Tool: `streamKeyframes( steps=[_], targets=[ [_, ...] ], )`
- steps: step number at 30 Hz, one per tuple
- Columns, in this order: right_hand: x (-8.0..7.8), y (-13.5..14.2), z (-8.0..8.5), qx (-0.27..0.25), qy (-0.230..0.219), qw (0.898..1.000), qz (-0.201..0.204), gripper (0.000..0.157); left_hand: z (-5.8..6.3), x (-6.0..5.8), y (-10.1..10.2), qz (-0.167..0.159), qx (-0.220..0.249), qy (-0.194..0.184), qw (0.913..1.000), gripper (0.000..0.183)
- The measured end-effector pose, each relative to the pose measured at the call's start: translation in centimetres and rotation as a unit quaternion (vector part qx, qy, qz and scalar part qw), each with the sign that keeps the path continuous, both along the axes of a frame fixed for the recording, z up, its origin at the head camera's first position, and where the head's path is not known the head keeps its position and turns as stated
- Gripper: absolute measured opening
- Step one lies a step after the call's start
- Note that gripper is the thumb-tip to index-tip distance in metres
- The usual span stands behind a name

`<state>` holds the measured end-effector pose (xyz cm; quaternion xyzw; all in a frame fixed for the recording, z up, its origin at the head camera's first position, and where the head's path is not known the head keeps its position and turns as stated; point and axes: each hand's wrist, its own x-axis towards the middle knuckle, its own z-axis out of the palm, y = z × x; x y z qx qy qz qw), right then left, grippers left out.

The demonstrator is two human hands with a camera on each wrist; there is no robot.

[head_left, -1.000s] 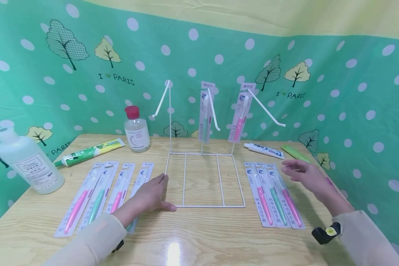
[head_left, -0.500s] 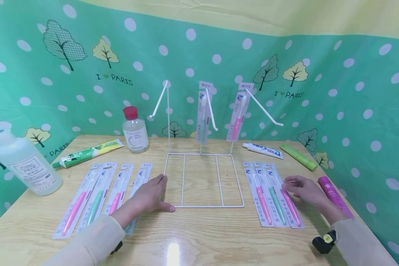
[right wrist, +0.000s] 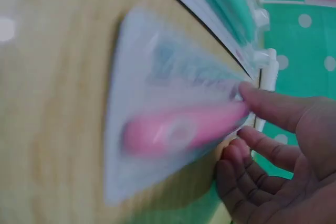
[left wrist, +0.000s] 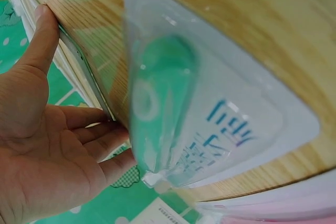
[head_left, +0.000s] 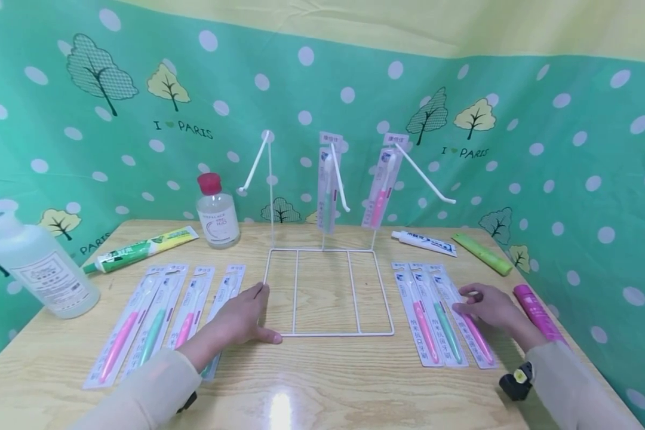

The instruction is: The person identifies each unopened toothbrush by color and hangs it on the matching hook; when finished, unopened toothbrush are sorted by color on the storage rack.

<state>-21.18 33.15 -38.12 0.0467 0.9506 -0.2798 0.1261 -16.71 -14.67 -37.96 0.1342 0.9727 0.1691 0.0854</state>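
Observation:
My left hand rests at the front left corner of a white wire rack, thumb by the front bar and fingers by the side bar. In the right wrist view, my right thumb and fingers pinch the edge of a packaged pink toothbrush, the rightmost on the table. Beside it lie a packaged green toothbrush and a packaged pink one. From the rack's upright hooks hang one green toothbrush pack and one pink pack. The left hook is bare.
Several packaged toothbrushes lie left of the rack, partly under my left forearm. Behind stand a red-capped bottle and a large bottle, with a green toothpaste tube. At right are a white tube, a green tube and a magenta tube.
My right hand has come down and inward onto the rightmost toothbrush pack and now pinches it. That pack has shifted slightly right, away from its neighbour. The left hand stays at the rack.

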Motion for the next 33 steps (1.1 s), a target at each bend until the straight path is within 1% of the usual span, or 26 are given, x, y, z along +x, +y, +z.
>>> streamKeyframes(
  steps=[3, 5, 8, 11, 15, 19, 23, 26, 28, 33],
  targets=[
    [-0.09, 0.25, 0.49, 0.005, -0.012, 1.000, 0.008, 0.070, -0.06, -0.01, 0.00, 0.000, 0.001, -0.001, 1.0000, 0.110],
    [-0.07, 0.27, 0.76, 0.016, -0.019, 1.000, 0.019, 0.075, -0.10, -0.01, 0.00, -0.001, 0.001, -0.001, 1.0000, 0.111],
    [-0.02, 0.15, 1.04, 0.041, -0.019, 0.998, 0.042, 0.081, -0.11, 0.02, 0.00, -0.001, 0.002, -0.003, 1.0000, 0.111],
    [0.04, -0.03, 1.16, 0.059, -0.014, 0.997, 0.053, 0.082, -0.09, 0.07, -0.04, 0.000, 0.000, -0.004, 1.0000, 0.111],
    [0.13, -0.17, 1.08, 0.056, -0.016, 0.998, 0.035, 0.083, -0.07, 0.08, -0.03, -0.003, 0.001, -0.002, 1.0000, 0.110],
    [0.39, -0.18, 1.00, 0.025, -0.024, 0.999, 0.021, 0.086, -0.08, 0.04, 0.03, -0.006, 0.001, 0.002, 1.0000, 0.110],
    [0.63, -0.23, 0.96, -0.007, -0.029, 0.999, 0.016, 0.088, -0.15, -0.01, 0.04, -0.007, 0.001, 0.006, 1.0000, 0.109],
    [0.68, -0.20, 0.92, -0.013, -0.032, 0.999, 0.011, 0.090, -0.20, -0.02, 0.01, -0.008, 0.000, 0.007, 0.9999, 0.109],
    [0.66, -0.08, 0.86, -0.010, -0.031, 0.999, 0.011, 0.088, -0.20, -0.01, -0.02, -0.008, 0.001, 0.007, 0.9999, 0.109],
    [0.59, 0.27, 0.64, 0.001, -0.023, 1.000, 0.011, 0.074, -0.14, 0.00, -0.05, -0.007, 0.000, 0.004, 1.0000, 0.110]
  ],
)
